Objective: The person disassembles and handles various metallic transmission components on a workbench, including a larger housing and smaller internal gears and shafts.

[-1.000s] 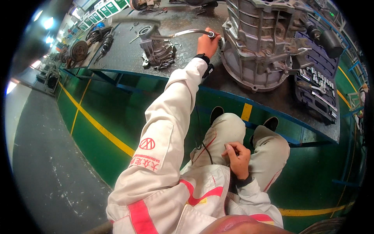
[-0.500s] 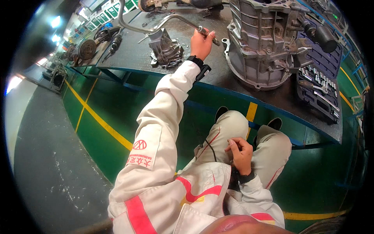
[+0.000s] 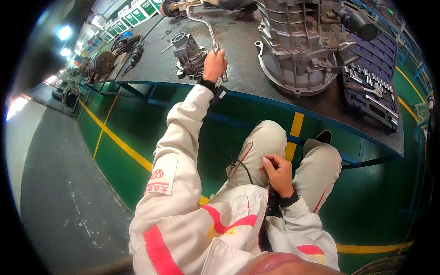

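My left hand [image 3: 214, 67] reaches over the front of the bench, closed round the lower part of a bent metal speed wrench [image 3: 208, 26]. Its cranked shaft rises past the hand, and its near end pokes out below the fingers. Just left of that hand stands a small grey cast housing [image 3: 187, 49] with a round opening on top; the wrist partly covers its lower right. Above my lap, beside my thigh, my right hand [image 3: 277, 173] is curled with thumb and fingertips together. Whatever the fingers may enclose there is hidden.
A large ribbed gearbox casing [image 3: 295, 50] stands on the dark metal bench [image 3: 238, 75], right of my left hand. Farther right lies an open socket set case [image 3: 373, 101]. At the left are a shock absorber [image 3: 134, 55] and a brake disc [image 3: 103, 61].
My left hand has moved left and nearer, bringing the speed wrench closer to the small housing; the wrench now points more upright. My right hand has stayed near my lap.
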Tool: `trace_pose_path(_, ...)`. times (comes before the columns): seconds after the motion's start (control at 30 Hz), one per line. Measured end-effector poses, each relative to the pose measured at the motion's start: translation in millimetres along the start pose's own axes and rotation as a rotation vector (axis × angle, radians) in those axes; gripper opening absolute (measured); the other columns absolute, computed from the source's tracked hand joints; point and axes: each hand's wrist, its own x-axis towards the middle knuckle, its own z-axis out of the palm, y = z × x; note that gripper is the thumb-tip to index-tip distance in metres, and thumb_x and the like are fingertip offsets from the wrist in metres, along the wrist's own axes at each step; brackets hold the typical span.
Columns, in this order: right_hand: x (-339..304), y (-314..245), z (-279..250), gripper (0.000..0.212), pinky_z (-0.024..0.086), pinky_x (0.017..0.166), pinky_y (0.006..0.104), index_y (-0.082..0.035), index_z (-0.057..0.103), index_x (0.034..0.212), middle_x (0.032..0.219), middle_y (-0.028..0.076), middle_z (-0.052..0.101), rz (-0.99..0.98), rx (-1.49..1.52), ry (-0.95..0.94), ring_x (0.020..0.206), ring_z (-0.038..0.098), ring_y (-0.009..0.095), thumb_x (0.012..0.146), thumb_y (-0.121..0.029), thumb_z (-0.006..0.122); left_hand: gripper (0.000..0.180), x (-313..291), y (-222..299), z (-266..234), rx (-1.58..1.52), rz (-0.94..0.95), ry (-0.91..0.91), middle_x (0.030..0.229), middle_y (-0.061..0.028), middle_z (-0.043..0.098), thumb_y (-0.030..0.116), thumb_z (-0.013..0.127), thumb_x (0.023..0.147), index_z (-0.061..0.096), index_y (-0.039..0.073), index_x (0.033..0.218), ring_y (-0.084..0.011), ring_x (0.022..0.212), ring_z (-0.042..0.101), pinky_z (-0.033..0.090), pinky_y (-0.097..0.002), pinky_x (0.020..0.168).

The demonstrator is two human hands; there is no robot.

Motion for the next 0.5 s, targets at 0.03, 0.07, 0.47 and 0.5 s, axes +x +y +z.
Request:
trace_pose_path(0.03,1,2,-1,0.018,0.052,0.063,0.0268,0.001,0.072,0.098,0.075,0.009,0.075,-0.006,0.000,0.000,0.067,0.071,0.014,0.098,-0.015,0.066,0.035,-7,-10,2,0.150,-0.008,0.031,0.066,-0.0147,0.066,0.031,0.058,0.102,0.056,0.000,0.085,-0.0299,0.060,0.066,0.049,-0.0432,0.057)
trace_pose_path(0.07,0,2,-2,0.018,0.052,0.063,0.0268,0.001,0.072,0.098,0.075,0.009,0.075,0.008,0.005,0.005,0.067,0.071,0.014,0.098,-0.016,0.066,0.035,-18,-12,5,0.295,-0.013,0.060,0.068,-0.0173,0.067,0.032,0.060,0.101,0.056,-0.001,0.088,-0.0346,0.065,0.068,0.050,-0.0456,0.060)
trace_pose_path(0.47,0,-7,-2,0.018,0.052,0.064,0.0269,0.001,0.072,0.099,0.076,0.009,0.075,0.033,-0.012,-0.019,0.069,0.072,0.014,0.098,-0.016,0.065,0.037,-56,-12,-19,0.679,0.129,-0.016,0.086,-0.0260,0.069,0.037,0.063,0.101,0.055,0.001,0.101,-0.0501,0.086,0.066,0.050,-0.0568,0.073)
trace_pose_path(0.5,0,-7,-2,0.018,0.052,0.064,0.0269,0.001,0.072,0.099,0.076,0.009,0.075,0.033,-0.014,-0.024,0.069,0.071,0.014,0.098,-0.016,0.065,0.037,-56,-14,-19,0.703,0.134,-0.019,0.087,-0.0269,0.069,0.037,0.063,0.101,0.055,0.001,0.101,-0.0505,0.087,0.066,0.050,-0.0578,0.073)
